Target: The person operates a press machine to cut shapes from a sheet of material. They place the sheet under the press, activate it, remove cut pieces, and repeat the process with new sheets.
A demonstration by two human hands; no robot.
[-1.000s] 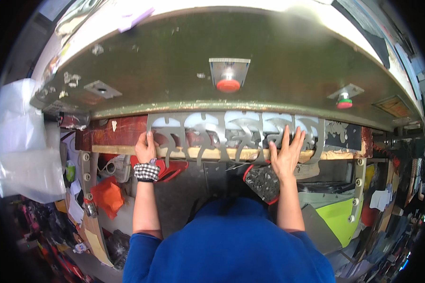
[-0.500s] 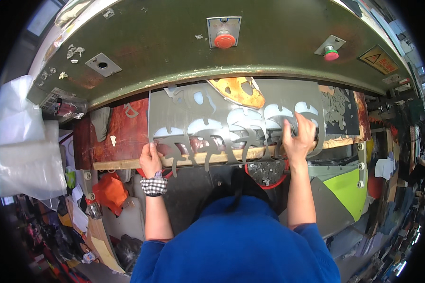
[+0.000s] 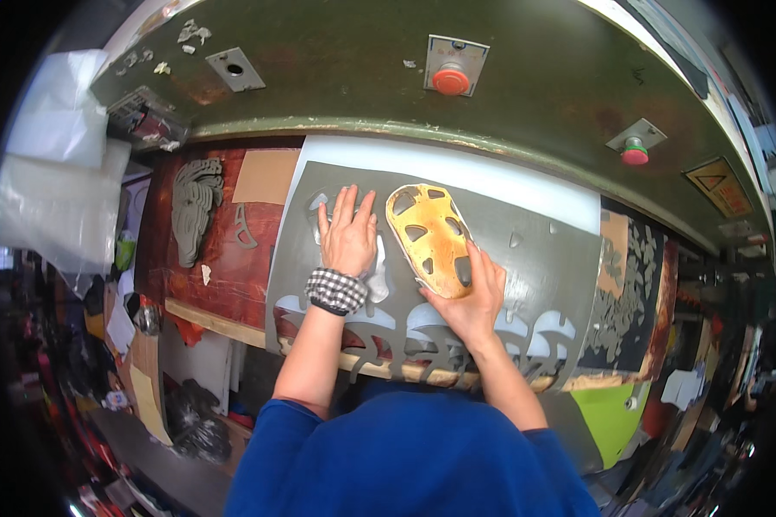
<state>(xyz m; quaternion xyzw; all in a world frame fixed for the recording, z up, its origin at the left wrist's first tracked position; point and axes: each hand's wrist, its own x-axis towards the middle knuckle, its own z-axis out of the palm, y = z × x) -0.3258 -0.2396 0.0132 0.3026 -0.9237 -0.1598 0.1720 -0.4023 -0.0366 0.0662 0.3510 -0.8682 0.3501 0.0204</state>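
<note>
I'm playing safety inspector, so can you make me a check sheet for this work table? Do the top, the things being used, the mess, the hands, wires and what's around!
Surface: red bench top, scuffed, partly covered.
Things in use: grey sheet with cut-outs along its near edge; yellow foot-shaped plate with holes, over the sheet.
Clutter: grey cut pieces piled at left; grey scraps at right.
Hands: left hand spread flat on the sheet; right hand gripping the plate's near end.
Cables: nothing seen.
Surroundings: green machine beyond the bench, with a red button; clear plastic sheets at far left.
</note>
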